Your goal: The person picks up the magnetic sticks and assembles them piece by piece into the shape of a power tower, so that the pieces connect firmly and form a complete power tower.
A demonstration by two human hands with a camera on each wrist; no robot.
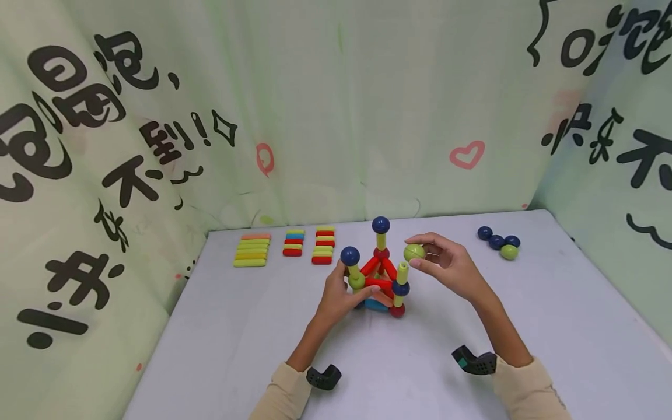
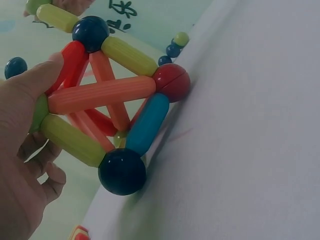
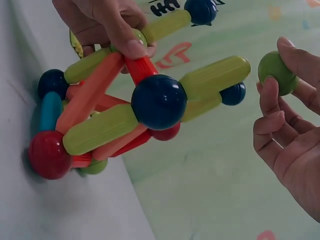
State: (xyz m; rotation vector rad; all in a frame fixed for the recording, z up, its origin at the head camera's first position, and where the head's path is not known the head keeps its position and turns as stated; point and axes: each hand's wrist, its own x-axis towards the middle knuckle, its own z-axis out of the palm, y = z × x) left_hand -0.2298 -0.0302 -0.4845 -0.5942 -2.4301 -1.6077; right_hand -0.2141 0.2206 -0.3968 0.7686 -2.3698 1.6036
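A frame built of coloured sticks and balls (image 1: 375,305) stands on the white table, with red, orange, blue and yellow-green sticks joined at its balls. My left hand (image 1: 338,298) grips it at a green ball on the left side, thumb across the front. Dark blue balls (image 1: 380,224) top two of its upright sticks. The third upright, a yellow-green stick (image 3: 215,77), rises from a blue ball with its tip bare. My right hand (image 1: 446,259) pinches a loose green ball (image 3: 277,73) between thumb and fingers. In the right wrist view a small gap separates that ball from the bare tip.
Rows of sticks lie at the back left: a yellowish group (image 1: 249,255), a short mixed group (image 1: 293,245) and a red and yellow group (image 1: 323,245). Several loose balls (image 1: 496,242) sit at the back right. A printed curtain (image 1: 399,116) hangs behind the table (image 1: 220,350).
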